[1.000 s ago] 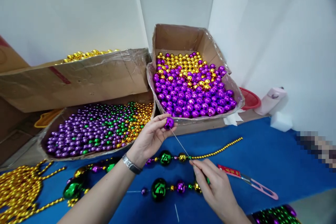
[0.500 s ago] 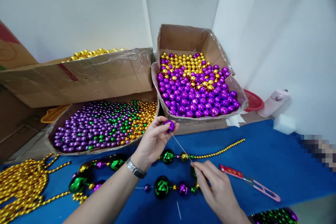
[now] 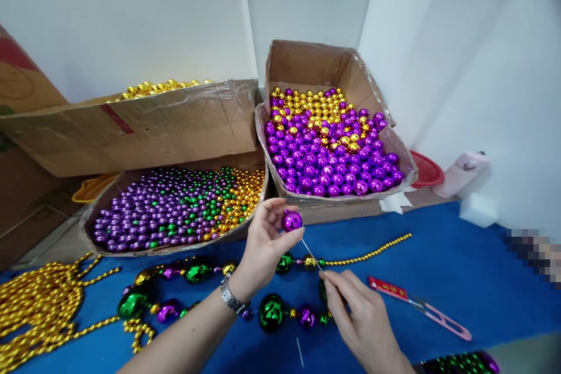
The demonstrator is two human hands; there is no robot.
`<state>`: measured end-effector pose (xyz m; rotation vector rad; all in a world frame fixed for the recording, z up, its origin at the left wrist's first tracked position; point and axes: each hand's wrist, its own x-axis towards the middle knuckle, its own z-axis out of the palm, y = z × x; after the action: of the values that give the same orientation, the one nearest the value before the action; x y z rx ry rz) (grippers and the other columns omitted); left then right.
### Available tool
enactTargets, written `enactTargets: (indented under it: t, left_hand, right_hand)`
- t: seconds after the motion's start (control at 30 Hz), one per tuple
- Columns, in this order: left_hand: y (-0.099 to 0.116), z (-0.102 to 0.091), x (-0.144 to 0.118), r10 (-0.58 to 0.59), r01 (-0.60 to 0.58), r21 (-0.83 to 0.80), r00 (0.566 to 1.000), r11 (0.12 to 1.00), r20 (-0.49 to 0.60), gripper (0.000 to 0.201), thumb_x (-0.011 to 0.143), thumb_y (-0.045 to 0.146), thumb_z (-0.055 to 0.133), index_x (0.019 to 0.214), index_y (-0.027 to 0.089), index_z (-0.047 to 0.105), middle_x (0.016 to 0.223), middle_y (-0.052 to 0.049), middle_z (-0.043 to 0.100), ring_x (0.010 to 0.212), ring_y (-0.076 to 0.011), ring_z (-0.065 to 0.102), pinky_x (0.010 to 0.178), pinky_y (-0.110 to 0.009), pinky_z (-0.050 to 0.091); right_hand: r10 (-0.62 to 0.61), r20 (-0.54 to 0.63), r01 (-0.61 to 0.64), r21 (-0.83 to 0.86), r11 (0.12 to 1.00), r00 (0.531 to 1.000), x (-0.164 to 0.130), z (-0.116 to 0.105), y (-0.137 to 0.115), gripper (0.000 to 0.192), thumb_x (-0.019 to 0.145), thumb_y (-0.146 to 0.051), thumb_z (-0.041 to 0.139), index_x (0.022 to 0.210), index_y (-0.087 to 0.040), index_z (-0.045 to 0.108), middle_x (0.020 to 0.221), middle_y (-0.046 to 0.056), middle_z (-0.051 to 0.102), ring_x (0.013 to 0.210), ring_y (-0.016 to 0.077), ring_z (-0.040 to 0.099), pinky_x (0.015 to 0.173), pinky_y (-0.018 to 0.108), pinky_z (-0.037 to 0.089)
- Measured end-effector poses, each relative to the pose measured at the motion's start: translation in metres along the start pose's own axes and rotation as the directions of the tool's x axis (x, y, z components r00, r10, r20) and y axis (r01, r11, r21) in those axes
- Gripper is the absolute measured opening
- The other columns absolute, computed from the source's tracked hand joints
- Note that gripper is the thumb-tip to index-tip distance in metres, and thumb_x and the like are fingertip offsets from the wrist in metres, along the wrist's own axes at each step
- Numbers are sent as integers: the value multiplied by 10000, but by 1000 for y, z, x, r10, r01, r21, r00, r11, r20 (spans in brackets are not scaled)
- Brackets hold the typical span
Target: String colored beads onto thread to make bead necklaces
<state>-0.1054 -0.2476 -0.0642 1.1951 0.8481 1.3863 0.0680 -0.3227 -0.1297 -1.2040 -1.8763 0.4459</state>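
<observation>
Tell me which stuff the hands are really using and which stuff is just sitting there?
In use:
left hand holding a purple bead
right hand pinching a thin needle that runs up into that bead
half-made bead string by the hands

Just lying about:
scissors
gold bead strands
boxes of loose beads
pink bottle

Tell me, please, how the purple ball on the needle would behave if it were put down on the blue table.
The purple ball is round and glossy, so it would probably roll on the blue table. It looks hollow and light, since the left hand pinches it with fingertips only. Its shiny skin seems slippery.
</observation>
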Motion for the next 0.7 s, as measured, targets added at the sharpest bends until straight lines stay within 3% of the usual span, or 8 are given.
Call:
enactTargets:
  t: [0.4,0.5,0.6,0.7]
  left_hand:
    - [-8,-5,-10,5,-13,-50,987,999,-159,549,676,115,741,1109,213,417,1073,-61,590,991,-166,572,850,-298,475]
    - [-11,-7,-13,-45,29,-94,983,995,-180,532,687,126,734,1103,216,416,1085,-63,581,959,-161,581,817,-290,482]
    - [-14,-5,-20,-52,38,-91,985,995,-165,541,689,129,733,1114,218,410,1093,-69,573,985,-177,577,831,-307,481]
    - [-11,-7,-26,-51,50,-12,998,999,-42,673,677,141,745,1223,237,364,1137,-95,556,1069,-220,549,866,-350,480]
  right_hand:
    - [-123,3,123,-72,990,992,-1,7,3,227,908,-162,445,1080,-177,592,773,47,610,632,135,608,629,236,498]
    - [-144,6,144,-81,986,990,1,11,3,230,908,-159,446,1089,-178,587,764,42,604,663,138,627,690,237,512]
    - [-151,7,151,-90,984,988,4,15,3,231,912,-162,437,1087,-174,587,793,50,614,718,146,641,721,239,515]
    - [-139,-7,138,-87,987,990,6,15,1,229,920,-173,421,1071,-175,593,851,62,633,764,154,645,719,246,513]
